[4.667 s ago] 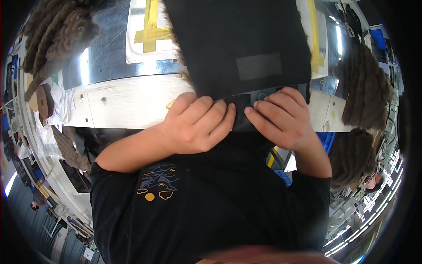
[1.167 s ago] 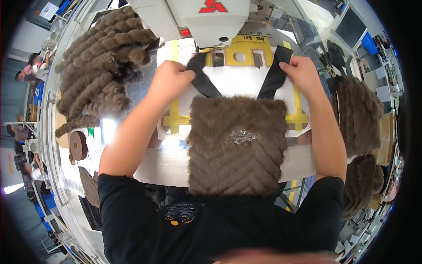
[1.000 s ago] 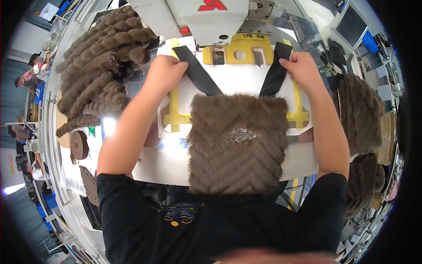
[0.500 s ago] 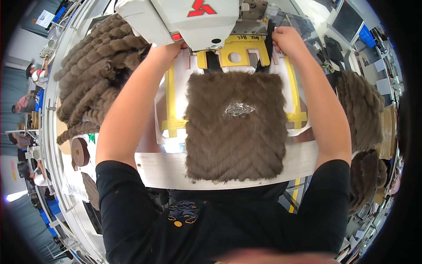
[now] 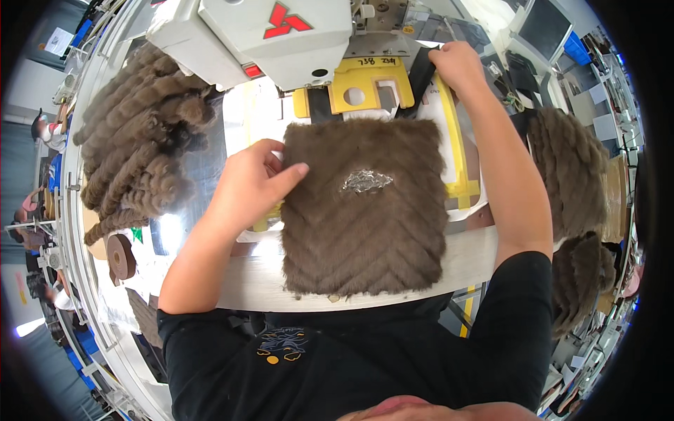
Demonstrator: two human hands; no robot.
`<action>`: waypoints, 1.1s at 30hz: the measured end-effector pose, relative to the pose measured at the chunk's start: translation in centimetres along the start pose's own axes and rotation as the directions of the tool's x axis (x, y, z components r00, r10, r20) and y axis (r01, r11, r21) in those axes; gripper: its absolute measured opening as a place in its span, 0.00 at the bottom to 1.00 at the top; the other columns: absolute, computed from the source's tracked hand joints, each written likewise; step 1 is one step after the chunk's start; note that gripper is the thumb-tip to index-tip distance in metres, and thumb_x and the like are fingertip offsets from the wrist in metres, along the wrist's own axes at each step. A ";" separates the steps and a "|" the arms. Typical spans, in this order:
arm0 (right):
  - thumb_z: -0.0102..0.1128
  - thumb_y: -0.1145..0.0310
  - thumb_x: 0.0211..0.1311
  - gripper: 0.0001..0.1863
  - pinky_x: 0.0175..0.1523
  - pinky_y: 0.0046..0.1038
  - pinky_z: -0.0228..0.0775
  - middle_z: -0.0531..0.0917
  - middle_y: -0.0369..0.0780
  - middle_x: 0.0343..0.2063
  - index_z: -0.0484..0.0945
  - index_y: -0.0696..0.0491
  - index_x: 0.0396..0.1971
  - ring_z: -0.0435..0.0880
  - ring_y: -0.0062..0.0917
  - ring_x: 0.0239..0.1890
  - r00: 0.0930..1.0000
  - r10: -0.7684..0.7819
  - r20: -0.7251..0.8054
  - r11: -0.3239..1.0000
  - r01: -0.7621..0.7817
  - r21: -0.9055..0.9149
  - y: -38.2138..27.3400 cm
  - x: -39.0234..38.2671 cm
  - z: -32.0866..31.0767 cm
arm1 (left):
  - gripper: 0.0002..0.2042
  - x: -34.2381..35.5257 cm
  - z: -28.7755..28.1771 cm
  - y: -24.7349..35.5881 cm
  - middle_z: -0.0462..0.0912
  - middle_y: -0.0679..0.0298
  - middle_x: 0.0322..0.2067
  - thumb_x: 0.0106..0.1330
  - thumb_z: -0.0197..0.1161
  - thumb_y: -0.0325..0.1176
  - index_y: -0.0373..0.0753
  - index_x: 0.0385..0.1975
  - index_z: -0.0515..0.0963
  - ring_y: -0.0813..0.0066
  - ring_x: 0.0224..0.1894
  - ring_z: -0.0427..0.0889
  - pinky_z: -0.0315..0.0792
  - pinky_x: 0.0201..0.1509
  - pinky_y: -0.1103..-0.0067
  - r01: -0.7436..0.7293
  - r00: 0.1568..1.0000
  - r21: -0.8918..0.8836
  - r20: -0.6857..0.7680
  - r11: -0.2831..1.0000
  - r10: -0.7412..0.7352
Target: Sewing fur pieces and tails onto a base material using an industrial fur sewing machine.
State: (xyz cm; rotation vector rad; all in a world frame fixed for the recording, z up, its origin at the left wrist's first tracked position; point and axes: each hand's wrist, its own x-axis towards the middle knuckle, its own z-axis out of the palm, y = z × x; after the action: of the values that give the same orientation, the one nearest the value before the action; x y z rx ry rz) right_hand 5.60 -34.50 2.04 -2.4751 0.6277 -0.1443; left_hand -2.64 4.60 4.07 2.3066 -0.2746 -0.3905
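My left hand (image 5: 256,175) is at the left edge of the brown chevron fur panel (image 5: 361,245), thumb resting on the fur, fingers loosely bent but apart. The panel bears a shiny silver oval patch (image 5: 365,181) and lies fur side up. My right hand (image 5: 456,67) pinches the upper end of the right black strap (image 5: 421,74). A second black strap (image 5: 319,104) runs under the yellow template (image 5: 368,81) beneath the white machine head (image 5: 270,52).
Fur bundles lie at left (image 5: 133,133) and right (image 5: 565,172). A brown roll (image 5: 121,258) sits on the left, a monitor (image 5: 544,28) at back right. Co-workers (image 5: 45,126) are at the far left. The pale table edge (image 5: 330,302) runs before me.
My left hand has dropped from the left strap to the panel's edge. My right hand has moved up with its strap; the panel sits higher than a second ago. Earlier its black backing faced up.
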 end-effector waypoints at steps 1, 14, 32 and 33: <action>0.65 0.57 0.63 0.19 0.47 0.39 0.82 0.90 0.46 0.29 0.88 0.61 0.35 0.91 0.39 0.36 0.999 -0.048 0.003 0.997 0.048 -0.067 0.3 0.2 0.3 | 0.25 -0.2 -0.1 0.7 0.88 0.53 0.31 0.63 0.77 0.42 0.26 0.49 0.83 0.63 0.32 0.88 0.82 0.41 0.71 0.023 0.999 0.108 0.043 0.994 -0.028; 0.67 0.66 0.70 0.29 0.53 0.36 0.80 0.73 0.41 0.60 0.70 0.57 0.68 0.77 0.28 0.59 0.940 -0.061 0.337 0.669 -0.212 0.713 3.4 -15.3 -3.0 | 0.10 -1.5 0.9 -0.3 0.86 0.47 0.28 0.67 0.69 0.33 0.30 0.31 0.82 0.41 0.34 0.85 0.79 0.42 0.59 -0.108 0.993 0.231 0.064 0.967 0.096; 0.69 0.69 0.68 0.21 0.35 0.30 0.74 0.80 0.41 0.52 0.72 0.54 0.57 0.80 0.21 0.29 0.948 -0.065 0.313 0.946 -0.041 0.321 1.6 -19.7 -1.7 | 0.15 -2.9 1.6 -1.3 0.82 0.54 0.29 0.72 0.65 0.25 0.36 0.57 0.77 0.64 0.29 0.80 0.75 0.38 0.73 -0.084 0.995 0.015 -0.049 0.996 0.085; 0.69 0.69 0.68 0.21 0.35 0.30 0.74 0.80 0.41 0.52 0.72 0.54 0.57 0.80 0.21 0.29 0.950 -0.060 0.308 0.947 -0.044 0.319 1.5 -19.9 -1.8 | 0.15 -2.9 1.8 -1.4 0.83 0.55 0.30 0.72 0.65 0.24 0.36 0.57 0.78 0.66 0.28 0.79 0.74 0.38 0.74 -0.132 0.988 0.063 -0.073 0.989 0.136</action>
State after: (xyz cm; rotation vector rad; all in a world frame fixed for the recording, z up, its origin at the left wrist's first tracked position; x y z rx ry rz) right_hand -13.04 -27.24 3.38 -2.1208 0.4183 0.1347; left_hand -5.88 5.33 2.42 2.3377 -0.4051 -0.2280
